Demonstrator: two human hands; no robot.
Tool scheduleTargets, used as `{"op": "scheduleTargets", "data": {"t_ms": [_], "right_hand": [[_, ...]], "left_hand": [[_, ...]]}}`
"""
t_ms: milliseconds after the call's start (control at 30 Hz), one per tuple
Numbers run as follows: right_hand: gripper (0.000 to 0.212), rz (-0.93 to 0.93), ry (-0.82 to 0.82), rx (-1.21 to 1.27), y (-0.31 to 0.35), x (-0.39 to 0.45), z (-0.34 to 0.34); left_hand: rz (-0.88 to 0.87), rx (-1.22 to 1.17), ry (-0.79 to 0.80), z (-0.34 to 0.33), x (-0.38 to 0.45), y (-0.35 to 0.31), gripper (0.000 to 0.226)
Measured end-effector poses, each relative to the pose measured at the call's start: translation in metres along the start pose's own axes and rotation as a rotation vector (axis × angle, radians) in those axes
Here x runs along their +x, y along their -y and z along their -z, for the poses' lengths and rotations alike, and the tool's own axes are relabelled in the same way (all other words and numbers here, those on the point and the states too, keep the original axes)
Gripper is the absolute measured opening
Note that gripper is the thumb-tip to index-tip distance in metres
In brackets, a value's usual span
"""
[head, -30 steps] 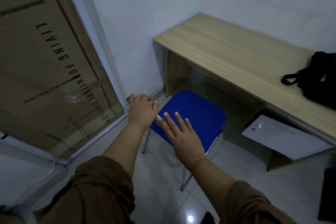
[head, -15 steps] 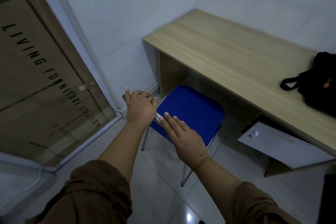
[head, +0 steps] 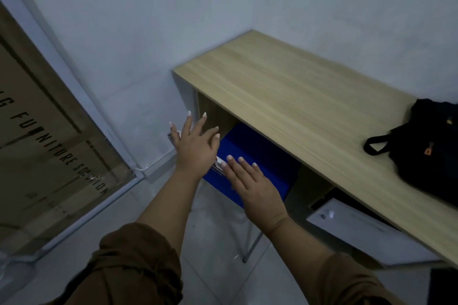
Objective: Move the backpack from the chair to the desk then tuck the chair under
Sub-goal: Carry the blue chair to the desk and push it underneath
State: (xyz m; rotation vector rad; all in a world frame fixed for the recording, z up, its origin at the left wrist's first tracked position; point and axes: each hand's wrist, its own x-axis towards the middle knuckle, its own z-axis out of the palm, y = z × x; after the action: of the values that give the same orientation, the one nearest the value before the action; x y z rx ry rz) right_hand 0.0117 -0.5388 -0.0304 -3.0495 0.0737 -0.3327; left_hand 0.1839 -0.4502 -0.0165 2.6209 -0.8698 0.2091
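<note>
While the left hand [head: 195, 148] hovers with fingers [head: 188, 121] splayed, gripping nothing, the right hand [head: 255, 188] lies flat, fingers straight, on the blue chair [head: 260, 156] seat, partly under the surface [head: 297, 96]; the backpack [head: 428, 146] sits far right on top.

One cam only, worn on the person's head, wide-angle, so no 2nd view to overlap with. It looks fwd and steeply down from standing height, tilted a bit so the room leans. Both forearms run up from the bottom edge, close to the lens. The desk [head: 292, 96] cuts across the right half, its far end in the room's corner; the chair [head: 257, 156] sits mid-frame below it. The wall fills the top, a glass panel [head: 49, 143] the left side, floor tiles along the bottom.
</note>
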Motion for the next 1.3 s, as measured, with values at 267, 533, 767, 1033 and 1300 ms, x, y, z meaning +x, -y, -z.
{"op": "scheduleTargets", "data": {"t_ms": [267,533,767,1033,1300], "right_hand": [[0.095,-0.092,0.009,-0.061,-0.052,0.017,-0.006],[0.057,-0.298,-0.049,-0.114,-0.070,0.054,-0.013],[0.069,-0.596,-0.023,-0.015,-0.086,0.100,-0.015],[0.061,-0.488,-0.106,-0.145,-0.103,0.100,-0.025],[0.058,-0.363,-0.163,-0.192,-0.124,0.082,-0.019]], "left_hand": [[-0.016,-0.030,-0.043,-0.025,0.041,-0.033,0.047],[-0.099,-0.060,-0.073,-0.043,0.094,-0.034,0.043],[-0.121,-0.085,0.022,-0.054,0.148,-0.042,0.045],[-0.132,-0.125,-0.107,-0.066,0.153,-0.044,0.038],[-0.083,-0.045,0.119,-0.054,0.144,-0.065,0.056]]}}
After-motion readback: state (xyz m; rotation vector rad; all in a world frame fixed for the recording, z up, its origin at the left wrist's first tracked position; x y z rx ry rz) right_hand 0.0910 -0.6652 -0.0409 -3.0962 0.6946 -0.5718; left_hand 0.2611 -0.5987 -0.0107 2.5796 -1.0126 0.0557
